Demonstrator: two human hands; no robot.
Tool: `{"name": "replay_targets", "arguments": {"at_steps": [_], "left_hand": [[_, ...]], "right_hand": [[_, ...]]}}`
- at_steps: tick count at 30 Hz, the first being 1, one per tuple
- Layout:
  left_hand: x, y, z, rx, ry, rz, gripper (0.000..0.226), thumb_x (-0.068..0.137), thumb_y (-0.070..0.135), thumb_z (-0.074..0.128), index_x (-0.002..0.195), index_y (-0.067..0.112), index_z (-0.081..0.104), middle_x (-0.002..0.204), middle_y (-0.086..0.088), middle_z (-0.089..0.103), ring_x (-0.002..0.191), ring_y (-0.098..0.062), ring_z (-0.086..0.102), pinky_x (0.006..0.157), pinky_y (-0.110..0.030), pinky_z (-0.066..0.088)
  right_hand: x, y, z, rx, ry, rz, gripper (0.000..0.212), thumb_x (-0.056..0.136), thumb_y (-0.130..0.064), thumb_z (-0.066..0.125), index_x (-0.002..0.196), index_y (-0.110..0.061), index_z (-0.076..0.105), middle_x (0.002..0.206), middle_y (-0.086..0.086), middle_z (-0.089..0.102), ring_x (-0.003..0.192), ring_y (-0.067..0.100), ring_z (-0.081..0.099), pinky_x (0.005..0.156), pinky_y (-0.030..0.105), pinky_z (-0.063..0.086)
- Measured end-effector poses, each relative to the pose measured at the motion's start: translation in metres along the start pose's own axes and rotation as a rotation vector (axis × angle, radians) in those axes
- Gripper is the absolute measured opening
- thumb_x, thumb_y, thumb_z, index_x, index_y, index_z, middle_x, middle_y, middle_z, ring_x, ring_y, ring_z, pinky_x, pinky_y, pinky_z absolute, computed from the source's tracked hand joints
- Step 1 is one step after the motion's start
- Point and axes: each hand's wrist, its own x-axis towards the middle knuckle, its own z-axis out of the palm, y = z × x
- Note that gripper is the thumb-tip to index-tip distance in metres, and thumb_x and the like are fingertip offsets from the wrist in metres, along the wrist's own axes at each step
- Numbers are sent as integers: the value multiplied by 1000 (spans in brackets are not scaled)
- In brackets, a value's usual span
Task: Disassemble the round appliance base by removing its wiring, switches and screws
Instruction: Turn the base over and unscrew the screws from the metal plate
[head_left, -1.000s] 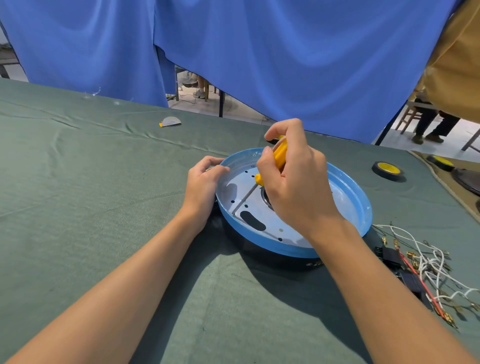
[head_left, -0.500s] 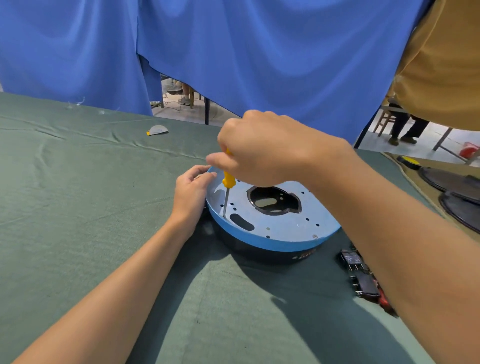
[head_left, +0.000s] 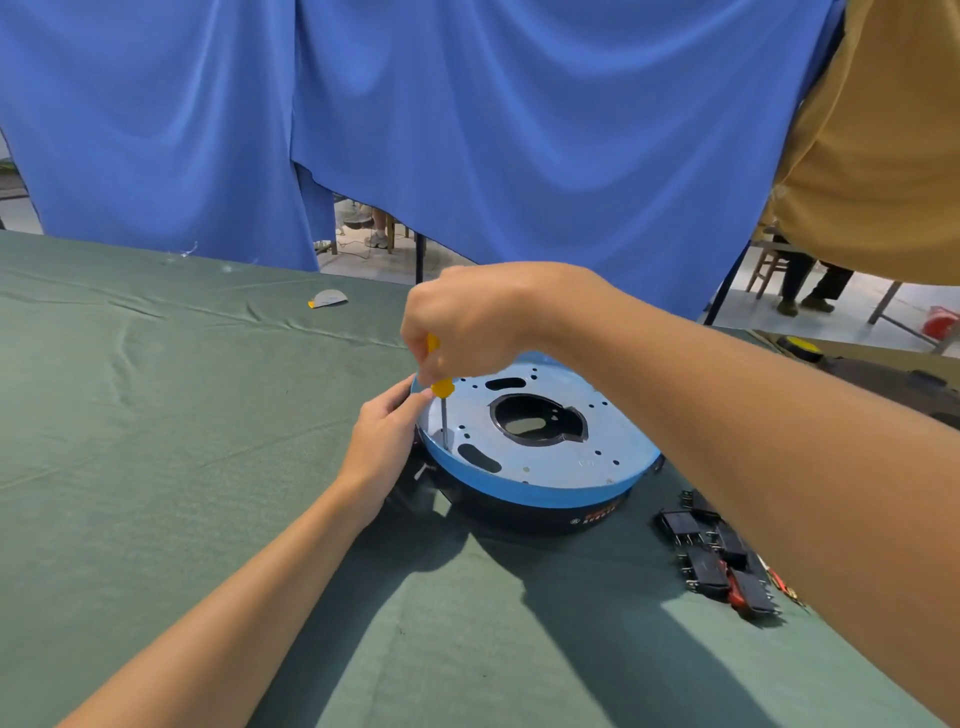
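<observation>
The round appliance base (head_left: 540, 483) lies on the green cloth, with a blue rim, a black side wall and a silvery plate with a large centre hole. My right hand (head_left: 483, 322) grips the yellow-handled screwdriver (head_left: 441, 387) from above. The screwdriver stands upright with its tip on the plate near the left rim. My left hand (head_left: 384, 441) holds the left edge of the base, fingers curled over the rim. Removed black switches (head_left: 711, 556) with red wire lie to the right of the base, partly hidden by my right forearm.
The table carries a green cloth (head_left: 156, 467). A small grey scrap (head_left: 328, 299) lies far behind the base. A yellow-and-black tape roll (head_left: 802, 347) and dark round parts sit at the far right. Blue curtains hang behind; a person in a tan shirt stands at the right.
My right hand has turned the screwdriver from slanted to upright and set its tip near the left rim. The view shifted, so the base looks flatter. My left hand stays on the rim.
</observation>
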Motion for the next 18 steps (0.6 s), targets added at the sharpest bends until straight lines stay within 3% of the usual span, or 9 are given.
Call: {"name": "replay_targets", "arguments": {"at_steps": [3,7,11,13,14,16,18], "left_hand": [[-8,-2,-4,8,-52,29,32,88,25,52,114,25,71,102,8,74,93,-7,69,75,-23,53],[-12,0,-5,-18,-78,53,30,86,30,55,110,36,73,106,7,74,96,-8,69,74,-22,55],[-12,-2,-6,60,-36,49,34,82,37,54,112,37,71,106,6,74,103,-18,68,92,-47,54],[-12,-2,-6,90,-30,53,36,81,39,53,112,38,70,105,6,74,104,-21,67,94,-53,51],[-12,-1,-6,101,-32,53,37,81,40,53,113,39,70,105,7,74,105,-21,66,94,-53,51],[-13,0,-6,122,-52,54,35,82,42,51,112,45,68,104,10,73,105,-18,66,94,-51,52],[-15,2,-6,142,-81,48,31,83,44,50,106,57,66,102,14,73,102,-11,66,92,-46,54]], "right_hand": [[5,0,-3,-23,-34,-36,18,93,-30,55,93,-17,68,71,-9,51,73,15,49,50,24,32],[5,11,-6,14,-87,-51,3,93,-25,58,92,-26,61,78,-15,49,72,7,48,52,22,30],[1,22,-5,143,-166,-111,11,93,-16,59,97,-25,63,86,-17,48,72,2,47,51,13,34],[3,22,-3,160,-161,-100,7,94,-23,58,99,-26,62,89,-14,51,74,2,50,53,12,37],[6,22,-2,140,-160,-56,12,95,-35,56,99,-25,61,91,-10,53,77,5,52,56,17,38],[10,23,1,73,-193,78,46,94,-58,43,86,-16,61,82,-2,57,71,17,55,55,28,37],[11,24,3,47,-226,153,58,96,-58,37,72,-13,65,69,0,58,61,19,51,54,29,37]]}}
